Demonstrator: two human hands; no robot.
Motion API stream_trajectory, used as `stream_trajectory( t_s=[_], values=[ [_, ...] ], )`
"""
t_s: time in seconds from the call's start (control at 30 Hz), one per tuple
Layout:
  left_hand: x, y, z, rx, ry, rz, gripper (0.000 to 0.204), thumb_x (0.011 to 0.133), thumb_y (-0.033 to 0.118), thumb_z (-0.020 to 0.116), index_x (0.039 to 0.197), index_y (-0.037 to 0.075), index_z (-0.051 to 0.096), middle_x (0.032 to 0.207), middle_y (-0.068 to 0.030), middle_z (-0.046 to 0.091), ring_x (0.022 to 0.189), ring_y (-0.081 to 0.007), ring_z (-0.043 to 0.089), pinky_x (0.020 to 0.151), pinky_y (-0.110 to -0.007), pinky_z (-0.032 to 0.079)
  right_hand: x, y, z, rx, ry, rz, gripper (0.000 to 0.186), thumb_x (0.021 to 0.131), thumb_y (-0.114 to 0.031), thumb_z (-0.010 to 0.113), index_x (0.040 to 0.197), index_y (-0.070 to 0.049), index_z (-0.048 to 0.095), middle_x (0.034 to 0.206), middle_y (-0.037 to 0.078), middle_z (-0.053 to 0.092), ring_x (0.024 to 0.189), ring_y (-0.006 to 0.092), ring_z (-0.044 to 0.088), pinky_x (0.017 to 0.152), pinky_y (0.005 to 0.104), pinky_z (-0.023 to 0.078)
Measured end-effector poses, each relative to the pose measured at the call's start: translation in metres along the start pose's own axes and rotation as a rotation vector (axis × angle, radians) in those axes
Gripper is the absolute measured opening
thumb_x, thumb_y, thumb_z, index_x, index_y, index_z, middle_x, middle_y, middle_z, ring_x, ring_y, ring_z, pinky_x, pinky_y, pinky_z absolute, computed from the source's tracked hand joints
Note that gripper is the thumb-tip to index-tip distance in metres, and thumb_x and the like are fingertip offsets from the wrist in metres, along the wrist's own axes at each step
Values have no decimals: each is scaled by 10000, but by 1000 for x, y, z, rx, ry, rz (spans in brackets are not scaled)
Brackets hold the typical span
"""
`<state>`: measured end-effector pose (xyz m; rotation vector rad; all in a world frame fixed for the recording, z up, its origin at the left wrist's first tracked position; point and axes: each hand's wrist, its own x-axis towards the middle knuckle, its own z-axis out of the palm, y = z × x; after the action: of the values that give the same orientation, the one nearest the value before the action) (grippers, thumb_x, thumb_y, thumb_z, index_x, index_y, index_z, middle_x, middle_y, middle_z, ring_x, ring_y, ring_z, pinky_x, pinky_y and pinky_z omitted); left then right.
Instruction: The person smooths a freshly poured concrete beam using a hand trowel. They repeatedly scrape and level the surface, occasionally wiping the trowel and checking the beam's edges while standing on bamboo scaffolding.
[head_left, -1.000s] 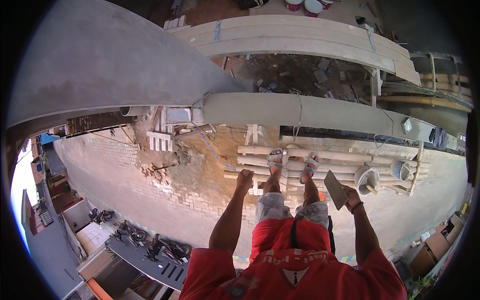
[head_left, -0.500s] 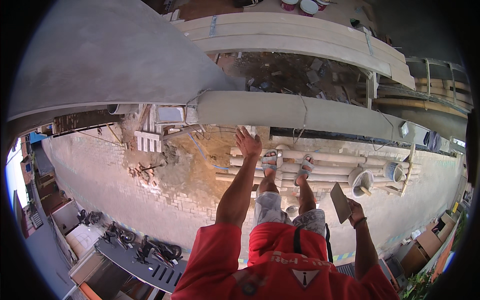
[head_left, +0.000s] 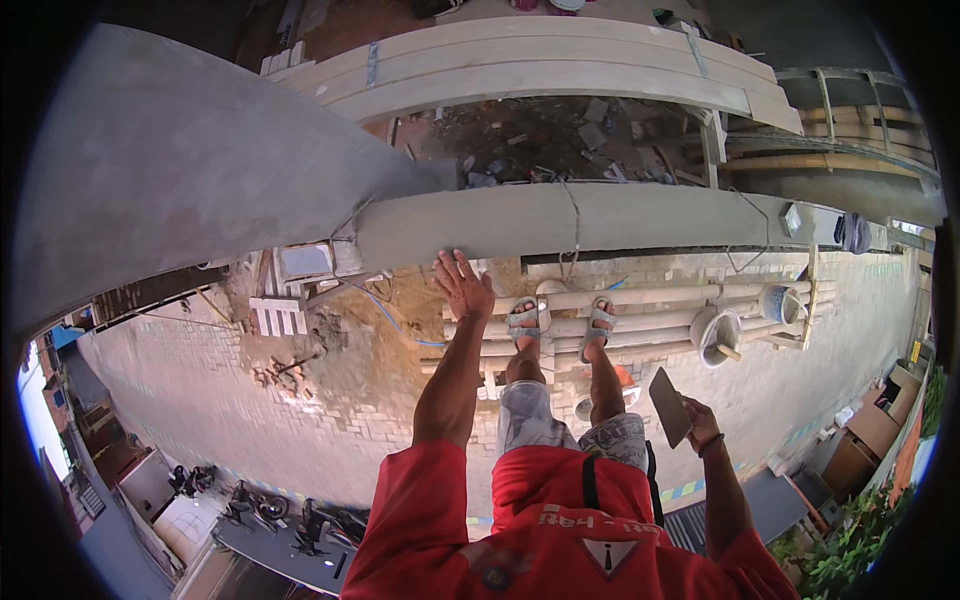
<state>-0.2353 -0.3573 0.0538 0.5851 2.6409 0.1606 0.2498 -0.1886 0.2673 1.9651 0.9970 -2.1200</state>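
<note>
My left hand (head_left: 463, 288) is stretched out with its fingers spread and nothing in it. Its fingertips overlap the lower edge of a smooth grey plastered beam (head_left: 500, 222); whether they press on it I cannot tell. Low on the right, my right hand (head_left: 703, 422) grips a flat rectangular plastering trowel (head_left: 669, 407), its plate tilted and away from the beam. A wide grey plastered wall (head_left: 190, 165) meets the beam at the left.
I stand in sandals on a raised row of pale round poles (head_left: 650, 328). Two buckets, a larger one (head_left: 706, 350) and a smaller one (head_left: 775, 310), sit on them at the right. Paving (head_left: 380, 455) and parked motorbikes (head_left: 262, 505) lie far below. Bent wires (head_left: 574, 232) cross the beam.
The view has shifted, so the beam and wall sit further left. My left hand has come closer to the beam's edge. The trowel stays in my right hand.
</note>
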Motion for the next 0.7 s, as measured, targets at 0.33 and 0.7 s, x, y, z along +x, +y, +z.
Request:
stream_trajectory(
  t_s=[0.33, 0.7],
  values=[
    [1, -1, 1, 29, -27, 25, 879, 922, 420, 608, 1576, 33, 167, 1650, -225, 43, 1518, -440, 38, 1190, -624, 78, 6, -1, 9, 9, -46, -69, 416, 1015, -279, 601, 1332, -10, 589, 1110, 43, 701, 930, 95, 664, 771, 252, 563],
    [3, 3, -9, 36, -86, -6, 868, 891, 356, 629, 1567, 32, 191, 1648, -231, 41, 1519, -441, 25, 1180, -642, 94, 13, -16, 26, 298, -184, -120, 317, 1052, -236, 493, 1231, -3, 611, 1083, 85, 695, 934, 182, 689, 800, 329, 590]
  ],
)
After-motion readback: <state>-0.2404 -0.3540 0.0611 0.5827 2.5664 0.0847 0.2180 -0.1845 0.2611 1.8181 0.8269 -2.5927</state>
